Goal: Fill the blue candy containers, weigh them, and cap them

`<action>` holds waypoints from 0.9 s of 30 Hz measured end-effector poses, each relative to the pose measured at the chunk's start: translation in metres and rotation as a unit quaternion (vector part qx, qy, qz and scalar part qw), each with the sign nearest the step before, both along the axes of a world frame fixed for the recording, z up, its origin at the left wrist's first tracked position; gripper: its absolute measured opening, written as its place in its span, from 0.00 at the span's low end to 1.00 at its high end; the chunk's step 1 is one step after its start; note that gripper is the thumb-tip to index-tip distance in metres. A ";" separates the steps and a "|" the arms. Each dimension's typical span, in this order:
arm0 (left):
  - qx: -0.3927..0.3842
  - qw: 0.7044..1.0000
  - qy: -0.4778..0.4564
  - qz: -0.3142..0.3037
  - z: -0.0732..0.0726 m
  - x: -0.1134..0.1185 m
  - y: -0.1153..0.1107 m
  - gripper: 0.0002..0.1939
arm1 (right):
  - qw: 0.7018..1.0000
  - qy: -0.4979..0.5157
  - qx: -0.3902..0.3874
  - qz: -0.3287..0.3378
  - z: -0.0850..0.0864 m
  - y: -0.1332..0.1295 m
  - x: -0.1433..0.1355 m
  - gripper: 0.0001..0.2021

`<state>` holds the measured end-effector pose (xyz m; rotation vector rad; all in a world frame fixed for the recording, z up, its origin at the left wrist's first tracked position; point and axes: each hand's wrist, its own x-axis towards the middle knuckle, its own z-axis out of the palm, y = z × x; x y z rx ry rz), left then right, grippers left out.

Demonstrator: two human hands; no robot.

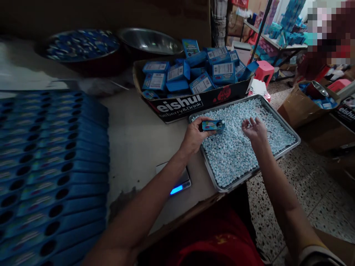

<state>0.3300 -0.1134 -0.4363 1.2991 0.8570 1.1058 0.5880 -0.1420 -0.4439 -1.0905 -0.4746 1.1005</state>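
My left hand (192,136) is closed round a small blue box (212,125), held over the left part of a metal tray (295,140). The box has a dark round hole near its right end, with a pale piece beside it. Small pale blue and white candies (233,159) fill most of the tray. Over the tray's middle, my right hand (255,131) is palm up with its fingers apart and slightly curled; a few pale pieces seem to lie at its fingers. A digital scale (180,181) with a lit blue display is partly hidden below my left forearm.
Rows of blue boxes with round holes (55,166) stand at the left. Behind the tray, a black carton (194,105) holds blue boxes. Two metal bowls (149,38) stand at the back. A person (313,70) is at the upper right, near pink stools (263,72).
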 end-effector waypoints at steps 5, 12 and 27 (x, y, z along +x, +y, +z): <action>-0.042 0.997 -0.050 -0.037 -0.001 -0.013 -0.010 0.29 | 0.956 -0.274 -0.057 0.087 -0.010 -0.031 -0.015 0.20; -0.048 0.998 -0.030 0.010 0.014 -0.065 -0.034 0.28 | 0.733 -0.665 -0.036 0.140 -0.009 -0.052 -0.010 0.16; -0.079 0.987 -0.006 0.141 -0.015 -0.178 -0.117 0.30 | 0.512 -0.813 -0.018 0.278 -0.023 -0.097 -0.069 0.41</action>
